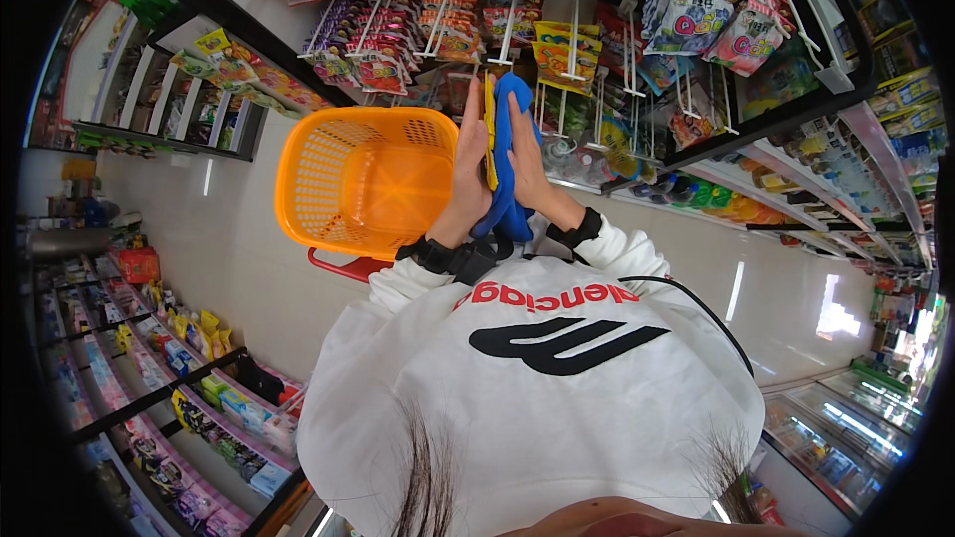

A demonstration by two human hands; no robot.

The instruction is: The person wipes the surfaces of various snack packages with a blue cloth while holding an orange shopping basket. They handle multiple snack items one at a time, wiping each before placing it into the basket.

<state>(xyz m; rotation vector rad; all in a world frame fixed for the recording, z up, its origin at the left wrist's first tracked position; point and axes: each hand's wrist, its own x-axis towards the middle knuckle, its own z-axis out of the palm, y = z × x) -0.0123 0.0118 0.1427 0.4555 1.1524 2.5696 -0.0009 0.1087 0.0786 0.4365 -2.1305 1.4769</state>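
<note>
My left hand and my right hand are raised before my chest, palms facing each other and fingers pointing towards the snack rack. Pressed between them are a thin yellow packet, seen edge-on, and a folded blue cloth. The yellow packet lies against my left palm; the cloth is on the right palm's side and droops towards my wrists. Left of my left hand is an orange plastic shopping basket with nothing visible inside. Its red handle shows near my left sleeve; whether the basket hangs or stands is unclear.
Ahead, a rack with metal hooks holds candy bags, and several bare hooks stick out towards my hands. Bottles fill a low shelf at right. Packaged goods line the left shelves. A glass-topped case stands at lower right.
</note>
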